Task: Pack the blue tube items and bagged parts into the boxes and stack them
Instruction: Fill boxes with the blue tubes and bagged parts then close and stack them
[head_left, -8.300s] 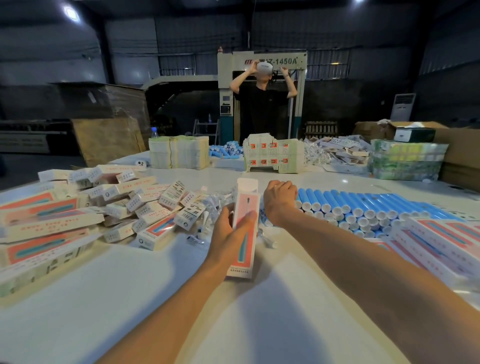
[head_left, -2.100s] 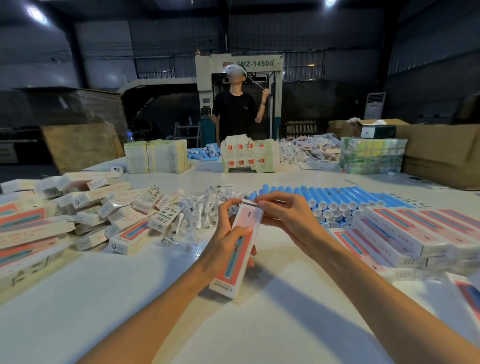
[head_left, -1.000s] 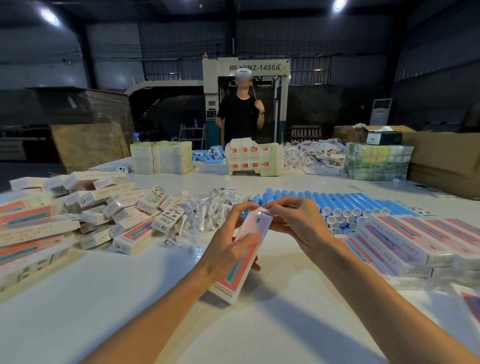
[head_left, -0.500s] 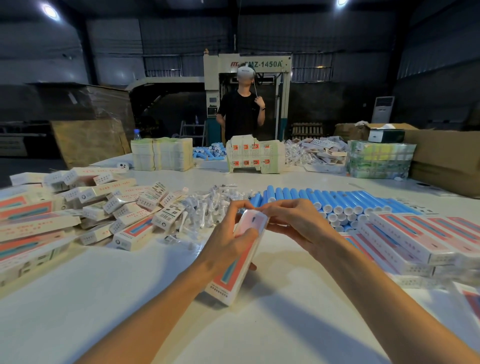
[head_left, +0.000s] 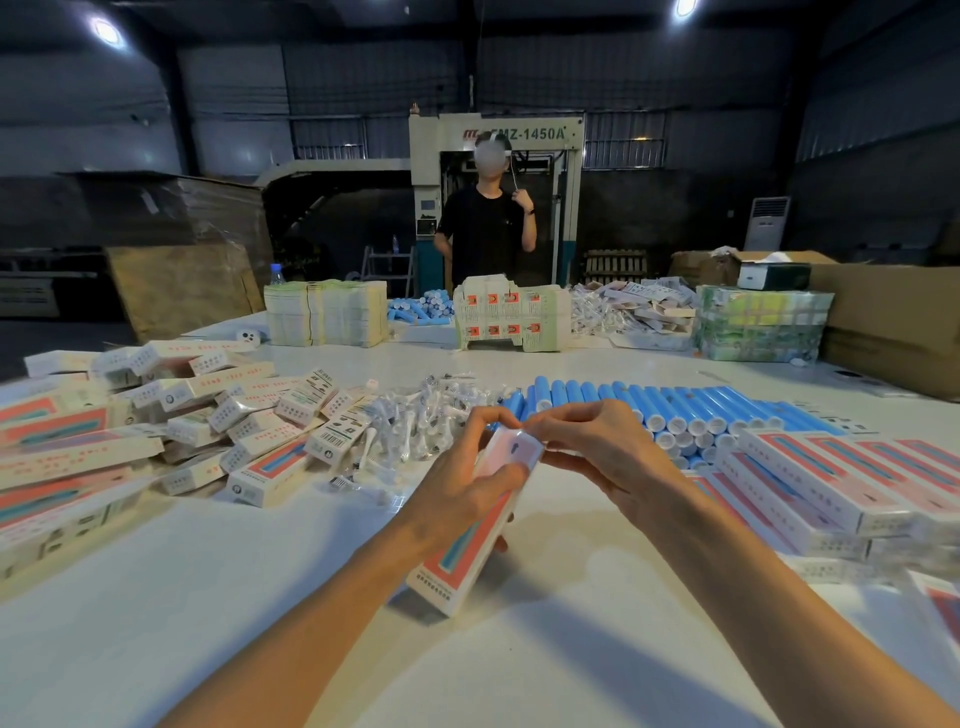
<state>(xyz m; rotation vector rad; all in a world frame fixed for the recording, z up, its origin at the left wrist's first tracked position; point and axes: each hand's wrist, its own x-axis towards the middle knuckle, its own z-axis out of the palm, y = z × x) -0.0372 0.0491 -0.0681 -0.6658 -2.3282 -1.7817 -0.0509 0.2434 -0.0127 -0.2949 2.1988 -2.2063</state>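
Head view, packing bench.

Grip: left hand (head_left: 460, 486) wraps round the upper half of one box (head_left: 457, 558), thumb on the printed face. The box is tilted, with its lower end on the table (head_left: 234, 649). Right hand (head_left: 597, 454) pinches at the box's top flap, fingertips (head_left: 571, 415) curled over the end. The flap looks nearly shut, but blur and the fingers hide whether its tab is fully tucked.

Step in hand (judgement): this box is filled and is being closed.

Done, as far as shown: a stack (head_left: 831, 478) of like boxes lies at the right, side by side and layered. I take these as packed and stacked.

Left to do:
- Tubes (head_left: 675, 410): a long bank of them lies beyond the hands, caps toward the camera, in more than one layer.
- Bagged parts (head_left: 426, 415): a loose heap lies just left of the tubes.
- Pile (head_left: 234, 421): boxes are jumbled at the left, and I take them as stock to fill.
- Further tubes and flat cartons sit at the far edge, where another person (head_left: 485, 228) stands.

Estimate: the task is well under way, but the stock remaining outweighs the stack, so it is short of half done. The box in hand needs its tab seated before it goes onto the stack.
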